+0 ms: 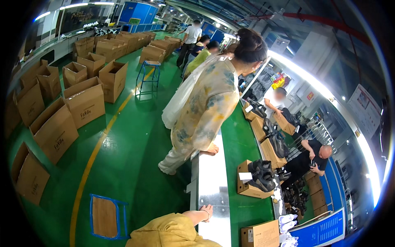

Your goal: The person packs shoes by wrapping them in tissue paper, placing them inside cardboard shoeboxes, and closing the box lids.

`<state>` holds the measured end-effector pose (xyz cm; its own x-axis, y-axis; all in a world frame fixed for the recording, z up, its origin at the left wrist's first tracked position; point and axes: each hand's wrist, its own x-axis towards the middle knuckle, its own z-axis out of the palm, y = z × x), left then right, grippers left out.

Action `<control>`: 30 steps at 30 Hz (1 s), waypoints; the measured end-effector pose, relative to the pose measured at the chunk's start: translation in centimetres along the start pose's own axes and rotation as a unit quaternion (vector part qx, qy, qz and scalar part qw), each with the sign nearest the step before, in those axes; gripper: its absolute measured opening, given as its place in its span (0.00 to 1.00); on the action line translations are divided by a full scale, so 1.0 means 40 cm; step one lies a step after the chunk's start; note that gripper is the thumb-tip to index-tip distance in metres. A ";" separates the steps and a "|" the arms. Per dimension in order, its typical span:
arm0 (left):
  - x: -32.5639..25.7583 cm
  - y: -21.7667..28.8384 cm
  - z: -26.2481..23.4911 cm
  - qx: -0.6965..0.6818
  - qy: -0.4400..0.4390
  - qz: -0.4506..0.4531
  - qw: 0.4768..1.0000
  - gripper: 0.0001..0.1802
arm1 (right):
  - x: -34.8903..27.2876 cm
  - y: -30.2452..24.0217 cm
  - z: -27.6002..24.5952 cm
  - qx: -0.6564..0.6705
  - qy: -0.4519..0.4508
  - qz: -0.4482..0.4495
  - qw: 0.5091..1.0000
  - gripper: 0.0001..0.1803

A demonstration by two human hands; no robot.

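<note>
My left hand [207,211] comes out of a loose yellow sleeve [170,231] at the lower edge. It lies on the bright metal ledge [214,173] along the green conveyor belt, fingers fairly flat and nothing seen in them. My right hand is out of the picture. On the belt, closest to my hand, sits a closed brown shoe box [260,234]. Farther along, a pair of black shoes [261,176] rests on another shoe box [251,190] with a white paper slip. White shoes [287,222] stand beyond the belt at the lower right.
Left of me, a co-worker in a patterned top [210,103] rests a hand on the same ledge. Two people handle shoes and a box across the belt. Open cartons [86,103] crowd the left floor. A blue-framed stool [105,217] stands behind me; another [148,76] is farther off.
</note>
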<state>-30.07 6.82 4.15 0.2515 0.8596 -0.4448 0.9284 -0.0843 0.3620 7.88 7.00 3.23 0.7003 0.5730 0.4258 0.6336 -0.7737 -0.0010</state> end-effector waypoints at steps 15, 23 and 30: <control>0.002 0.021 -0.006 -0.027 0.023 -0.039 0.999 0.44 | -0.004 -0.009 -0.028 -0.006 -0.019 0.015 1.000 0.25; 0.068 0.021 0.077 -0.066 0.130 -0.087 0.985 0.32 | -0.072 0.057 -0.010 -0.025 -0.054 0.068 0.996 0.25; 0.070 0.042 -0.029 -0.130 0.167 -0.152 0.965 0.36 | -0.155 0.195 0.048 -0.069 -0.110 0.153 0.980 0.25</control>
<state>-28.11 9.66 4.47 -0.1646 0.9429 -0.2896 0.8346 0.2896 0.4685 9.11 -2.05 -1.17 0.9142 0.3401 0.2203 0.3420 -0.9392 0.0308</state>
